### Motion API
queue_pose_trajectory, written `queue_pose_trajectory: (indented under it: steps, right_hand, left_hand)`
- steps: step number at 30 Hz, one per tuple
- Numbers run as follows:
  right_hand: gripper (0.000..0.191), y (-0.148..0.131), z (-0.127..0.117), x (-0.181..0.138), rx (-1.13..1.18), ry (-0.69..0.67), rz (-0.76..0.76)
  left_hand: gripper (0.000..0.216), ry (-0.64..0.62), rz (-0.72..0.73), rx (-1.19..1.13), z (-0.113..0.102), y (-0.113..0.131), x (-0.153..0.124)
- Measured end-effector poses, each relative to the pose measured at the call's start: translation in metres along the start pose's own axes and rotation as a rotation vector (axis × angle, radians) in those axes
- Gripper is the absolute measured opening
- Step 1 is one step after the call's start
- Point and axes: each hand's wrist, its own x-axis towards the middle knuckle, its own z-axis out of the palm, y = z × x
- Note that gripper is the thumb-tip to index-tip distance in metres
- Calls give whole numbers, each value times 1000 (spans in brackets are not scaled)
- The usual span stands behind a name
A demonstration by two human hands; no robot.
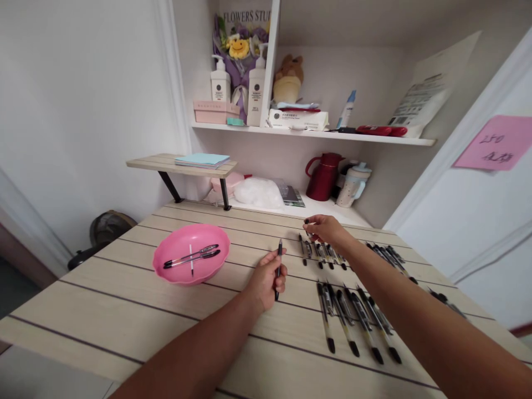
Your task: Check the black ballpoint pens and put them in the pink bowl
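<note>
My left hand (266, 277) is closed around a black pen (278, 260), held upright above the wooden table (124, 299). My right hand (324, 228) reaches further back and pinches a small dark thing, perhaps a pen cap, over a row of several pens (322, 254). A nearer row of several black pens (357, 324) lies under my right forearm. A pink bowl (191, 256) to the left holds two black pens and a thin white refill.
More pens (390, 256) lie at the table's far right. Behind the table stand a small riser shelf (183, 165) with notebooks, a red jug (324, 176) and a cup. A wall shelf (311, 133) above carries bottles and boxes.
</note>
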Motion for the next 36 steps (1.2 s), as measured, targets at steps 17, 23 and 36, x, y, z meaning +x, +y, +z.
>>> queue_pose_trajectory:
  steps: [17, 23, 36]
  right_hand:
    - [19, 10, 55, 25, -625, 50, 13]
    - [27, 15, 65, 26, -662, 53, 30]
    - [31, 1, 41, -9, -288, -21, 23]
  left_hand:
    - [41, 9, -3, 1, -2, -2, 5]
    - [43, 9, -4, 0, -3, -3, 6]
    - [42, 1, -5, 41, 0, -3, 2]
